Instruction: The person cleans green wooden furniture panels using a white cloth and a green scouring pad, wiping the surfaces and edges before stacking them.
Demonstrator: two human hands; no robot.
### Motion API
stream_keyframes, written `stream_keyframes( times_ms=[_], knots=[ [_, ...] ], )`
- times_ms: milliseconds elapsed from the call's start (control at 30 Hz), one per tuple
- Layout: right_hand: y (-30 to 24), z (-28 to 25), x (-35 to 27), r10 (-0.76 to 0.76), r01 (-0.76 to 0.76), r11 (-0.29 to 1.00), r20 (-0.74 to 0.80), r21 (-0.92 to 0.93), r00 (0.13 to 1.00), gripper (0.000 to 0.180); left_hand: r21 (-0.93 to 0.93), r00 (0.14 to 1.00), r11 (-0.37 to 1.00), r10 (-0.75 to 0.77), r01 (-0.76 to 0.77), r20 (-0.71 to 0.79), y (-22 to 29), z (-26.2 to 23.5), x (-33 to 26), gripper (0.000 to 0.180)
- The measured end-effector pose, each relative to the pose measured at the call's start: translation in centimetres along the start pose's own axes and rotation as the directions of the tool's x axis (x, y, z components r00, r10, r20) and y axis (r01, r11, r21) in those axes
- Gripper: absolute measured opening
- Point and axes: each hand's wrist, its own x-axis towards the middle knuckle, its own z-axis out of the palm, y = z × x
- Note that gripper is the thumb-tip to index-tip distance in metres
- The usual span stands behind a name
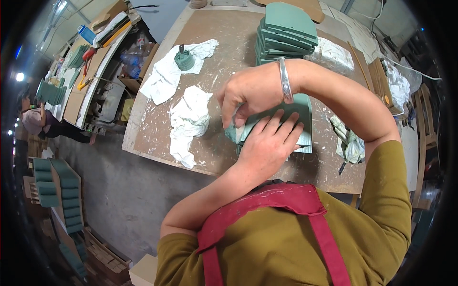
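My left hand (269, 143) lies flat on a stack of green panels (305, 117), its fingers spread across the top one. Over the panels' left end bends my right hand (250, 97), with a silver bracelet at the wrist. Its fingers curl down and pinch at the edge, where something pale green and whitish (234, 132) shows below them. Whether that is a cloth or part of a panel I cannot make out. Behind my right hand stands a taller pile of similar green panels (288, 28). A crumpled white cloth (190, 119) lies left of my hands.
Another white cloth (162, 78) lies farther back, bearing a round green container (183, 59). A wrapped white bundle (334, 55) and a stained rag (350, 140) lie to the right. At far left, a person (36, 117) stands by another cluttered bench (90, 88). Green pieces (57, 188) fill a rack below.
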Motion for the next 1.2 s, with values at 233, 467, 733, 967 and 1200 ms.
stream_keyframes(
  times_ms=[233,467,733,967,1200],
  knots=[
    [3.9,-3.4,-1.1,0.161,-0.169,0.982,-0.097,-0.081,0.982,0.026,0.018,1.000,1.000,0.022,-0.022,0.011,0.0,-0.3,0.2,0.044],
    [6.4,-5.6,-3.1,0.384,-0.423,0.903,-0.292,-0.079,0.876,0.026,0.020,0.997,0.999,0.038,-0.040,0.060,-0.1,-1.0,0.7,0.042],
    [5.4,-3.9,-2.7,0.341,-0.332,0.940,-0.243,0.078,0.908,0.026,-0.015,0.984,0.999,0.039,-0.037,0.171,-0.6,-2.2,1.7,0.047],
    [7.1,-3.7,-5.6,0.461,-0.482,0.872,-0.477,0.085,0.748,0.025,-0.029,0.976,0.999,0.048,-0.042,0.214,-0.7,-2.5,2.4,0.047],
    [6.7,-2.1,-8.2,0.555,-0.627,0.777,-0.536,0.059,0.636,0.028,-0.070,0.967,0.997,0.057,-0.041,0.250,-1.6,-3.0,3.0,0.041]
  ],
)
